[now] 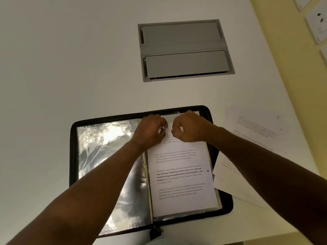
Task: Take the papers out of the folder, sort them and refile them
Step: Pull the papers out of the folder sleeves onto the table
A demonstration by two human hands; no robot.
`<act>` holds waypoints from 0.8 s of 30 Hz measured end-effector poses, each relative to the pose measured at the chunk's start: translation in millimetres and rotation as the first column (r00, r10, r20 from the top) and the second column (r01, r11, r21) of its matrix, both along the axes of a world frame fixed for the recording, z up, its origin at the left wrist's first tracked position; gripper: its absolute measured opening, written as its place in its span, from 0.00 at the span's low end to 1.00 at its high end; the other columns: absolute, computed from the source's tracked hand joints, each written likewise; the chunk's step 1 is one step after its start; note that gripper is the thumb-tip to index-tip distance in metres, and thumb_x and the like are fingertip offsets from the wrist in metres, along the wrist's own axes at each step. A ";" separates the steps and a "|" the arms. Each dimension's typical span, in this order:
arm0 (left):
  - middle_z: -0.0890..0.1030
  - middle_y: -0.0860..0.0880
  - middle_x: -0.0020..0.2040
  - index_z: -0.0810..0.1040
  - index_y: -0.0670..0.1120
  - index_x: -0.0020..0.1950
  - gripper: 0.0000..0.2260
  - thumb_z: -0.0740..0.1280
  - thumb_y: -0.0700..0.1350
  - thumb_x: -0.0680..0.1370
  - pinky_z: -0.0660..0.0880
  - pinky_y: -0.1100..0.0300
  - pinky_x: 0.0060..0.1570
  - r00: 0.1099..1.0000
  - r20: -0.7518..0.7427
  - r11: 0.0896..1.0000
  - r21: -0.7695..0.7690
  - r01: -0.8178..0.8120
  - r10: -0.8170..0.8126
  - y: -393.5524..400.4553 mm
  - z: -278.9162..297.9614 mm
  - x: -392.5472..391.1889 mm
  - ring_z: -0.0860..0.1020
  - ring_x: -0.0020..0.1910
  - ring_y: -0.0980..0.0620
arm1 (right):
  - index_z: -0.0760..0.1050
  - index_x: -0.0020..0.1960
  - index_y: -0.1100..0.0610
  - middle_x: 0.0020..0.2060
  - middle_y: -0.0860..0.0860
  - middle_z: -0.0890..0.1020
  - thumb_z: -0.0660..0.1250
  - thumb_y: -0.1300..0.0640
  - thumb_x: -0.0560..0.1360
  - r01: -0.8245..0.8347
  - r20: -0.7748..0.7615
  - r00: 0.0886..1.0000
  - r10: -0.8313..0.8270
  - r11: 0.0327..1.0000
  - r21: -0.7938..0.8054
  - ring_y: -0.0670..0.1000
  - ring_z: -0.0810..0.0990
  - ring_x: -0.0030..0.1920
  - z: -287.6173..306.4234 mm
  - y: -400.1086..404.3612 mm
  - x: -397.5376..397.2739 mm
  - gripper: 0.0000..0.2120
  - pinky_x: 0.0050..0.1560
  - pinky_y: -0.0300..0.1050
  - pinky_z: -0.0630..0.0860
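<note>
While open flat on white tabletop [53, 76]: black zip folder [206, 110], near front edge, clear plastic sleeves [106, 147] on left half
Right half: printed paper [178, 174] lying in top sleeve, text facing up
Left hand [150, 128]: fingers curled, pinching top edge of printed paper or its sleeve; cannot tell which
Right hand [189, 127]: fingers curled tight, pinching same top edge just beside left hand
Gap between hands: narrow, not touching
Loose papers [253, 128]: on tabletop right of folder, one sheet overlapping folder's right edge
Grey hatch [184, 48]: set into tabletop beyond folder, both flaps closed
Wall sockets [318, 23]: far right
</note>
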State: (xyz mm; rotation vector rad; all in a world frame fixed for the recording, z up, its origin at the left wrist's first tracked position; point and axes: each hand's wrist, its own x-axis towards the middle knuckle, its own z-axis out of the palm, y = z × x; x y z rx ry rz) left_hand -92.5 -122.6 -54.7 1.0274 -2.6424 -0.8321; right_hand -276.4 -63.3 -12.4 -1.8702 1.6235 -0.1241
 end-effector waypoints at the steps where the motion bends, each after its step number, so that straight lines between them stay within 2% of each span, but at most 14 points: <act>1: 0.81 0.51 0.42 0.80 0.48 0.46 0.04 0.67 0.45 0.73 0.74 0.53 0.48 1.000 0.011 1.000 -0.008 0.009 -0.009 0.3 0.9 2.5 0.76 0.42 0.52 | 0.76 0.35 0.64 0.31 0.60 0.79 0.61 0.50 0.77 0.027 0.026 0.999 -0.028 0.998 0.053 0.56 0.76 0.30 2.5 -4.4 1.2 0.20 0.36 0.48 0.73; 3: 0.82 0.50 0.40 0.79 0.47 0.44 0.04 0.66 0.44 0.72 0.73 0.55 0.46 1.000 0.030 1.000 -0.012 0.007 -0.006 2.0 2.5 7.3 0.77 0.39 0.51 | 0.76 0.38 0.62 0.35 0.59 0.80 0.58 0.51 0.81 0.045 -0.036 0.998 -0.042 0.994 0.096 0.56 0.76 0.33 2.8 -18.2 0.7 0.20 0.38 0.47 0.73; 5: 0.82 0.49 0.41 0.79 0.46 0.47 0.05 0.66 0.44 0.73 0.70 0.58 0.43 0.999 0.048 1.000 -0.027 -0.014 0.015 5.8 4.2 12.0 0.78 0.39 0.50 | 0.77 0.46 0.58 0.42 0.55 0.82 0.57 0.50 0.81 0.051 -0.221 0.975 -0.021 0.990 0.134 0.53 0.78 0.39 3.3 -31.5 -1.2 0.15 0.43 0.46 0.75; 7: 0.82 0.48 0.40 0.78 0.46 0.48 0.05 0.65 0.44 0.75 0.68 0.59 0.41 0.998 0.062 0.999 -0.045 -0.018 0.021 10.6 6.0 15.3 0.78 0.38 0.49 | 0.79 0.53 0.54 0.47 0.52 0.81 0.62 0.53 0.79 0.029 -0.398 0.917 0.039 0.986 0.163 0.51 0.78 0.44 2.6 -40.7 -2.3 0.09 0.44 0.46 0.77; 9: 0.82 0.47 0.40 0.79 0.45 0.49 0.05 0.65 0.43 0.75 0.70 0.59 0.40 0.998 0.066 0.998 -0.058 -0.011 0.015 14.4 7.2 17.2 0.78 0.38 0.48 | 0.78 0.56 0.53 0.49 0.52 0.81 0.67 0.53 0.76 -0.023 -0.480 0.871 0.110 0.983 0.183 0.52 0.78 0.47 1.9 -44.4 -0.3 0.10 0.45 0.46 0.76; 13: 0.82 0.46 0.44 0.79 0.44 0.51 0.06 0.64 0.42 0.77 0.66 0.61 0.40 0.998 0.054 0.998 -0.049 -0.024 0.027 17.9 8.7 18.5 0.77 0.42 0.48 | 0.75 0.58 0.55 0.47 0.52 0.77 0.72 0.53 0.73 -0.086 -0.551 0.805 0.220 0.962 0.259 0.53 0.78 0.47 5.6 -47.8 11.0 0.16 0.45 0.47 0.74; 16: 0.83 0.47 0.48 0.78 0.45 0.55 0.08 0.64 0.42 0.77 0.68 0.60 0.42 0.998 0.051 1.000 -0.018 -0.020 0.021 16.7 9.1 18.3 0.78 0.47 0.48 | 0.74 0.59 0.55 0.43 0.51 0.73 0.72 0.55 0.72 -0.079 -0.586 0.777 0.232 0.958 0.275 0.51 0.75 0.44 1.1 -49.7 17.6 0.17 0.42 0.46 0.72; 22: 0.81 0.47 0.56 0.76 0.46 0.62 0.13 0.63 0.44 0.78 0.73 0.56 0.50 0.999 0.045 0.998 0.047 -0.029 0.027 14.6 11.4 16.0 0.76 0.56 0.48 | 0.77 0.56 0.57 0.42 0.50 0.75 0.71 0.53 0.73 -0.046 -0.509 0.838 0.194 0.956 0.289 0.51 0.75 0.44 6.3 -62.1 18.6 0.14 0.45 0.47 0.75; 24: 0.79 0.47 0.60 0.73 0.46 0.67 0.17 0.64 0.45 0.78 0.73 0.56 0.53 0.998 0.055 0.998 0.063 -0.031 0.027 15.3 14.5 14.1 0.75 0.59 0.48 | 0.79 0.57 0.55 0.48 0.50 0.79 0.72 0.50 0.73 -0.056 -0.487 0.848 0.207 0.950 0.307 0.51 0.75 0.49 15.6 -72.9 13.7 0.15 0.48 0.48 0.76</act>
